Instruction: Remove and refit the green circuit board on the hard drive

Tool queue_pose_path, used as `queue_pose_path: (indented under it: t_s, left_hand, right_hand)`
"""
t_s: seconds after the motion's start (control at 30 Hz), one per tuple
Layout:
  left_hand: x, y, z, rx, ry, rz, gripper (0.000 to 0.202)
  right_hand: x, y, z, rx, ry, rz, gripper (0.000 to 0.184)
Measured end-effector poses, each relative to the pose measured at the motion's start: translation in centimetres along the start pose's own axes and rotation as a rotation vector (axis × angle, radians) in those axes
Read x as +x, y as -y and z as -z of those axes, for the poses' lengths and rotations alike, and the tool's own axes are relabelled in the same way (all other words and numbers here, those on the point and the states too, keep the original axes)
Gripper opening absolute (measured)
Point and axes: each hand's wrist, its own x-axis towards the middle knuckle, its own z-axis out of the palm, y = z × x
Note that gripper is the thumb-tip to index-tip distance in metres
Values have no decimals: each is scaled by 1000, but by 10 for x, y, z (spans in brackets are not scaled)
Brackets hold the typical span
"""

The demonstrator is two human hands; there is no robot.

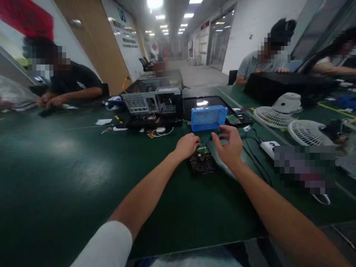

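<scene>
A hard drive (201, 165) with a green circuit board at its far end lies on the green table in front of me. My left hand (187, 145) is closed at the drive's far left corner, its fingertips touching the edge beside the board. Just right of the drive, my right hand (229, 144) is raised with curled thumb and fingers. Between those fingertips is a slim dark tool, its tip directed at the circuit board; its exact kind is too blurred to tell. A blue translucent plastic box (209, 118) stands right behind both hands.
An opened computer case (152, 102) stands at the back left, beside a dark flat panel (204, 102). White fan parts (278, 111), a white power strip (269, 148) and black cables (257, 163) lie to the right. Other people sit across the table on both sides.
</scene>
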Motion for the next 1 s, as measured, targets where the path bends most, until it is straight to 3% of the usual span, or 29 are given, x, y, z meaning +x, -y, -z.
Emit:
queue_pose_path:
  t_s: [0.77, 1.0]
  left_hand:
    - [4, 13, 1, -252, -4, -30, 17]
    - [1, 23, -1, -309, -34, 50, 21]
  right_hand:
    - [1, -4, 3, 22, 14, -52, 37]
    - [1, -3, 2, 30, 7, -46, 36]
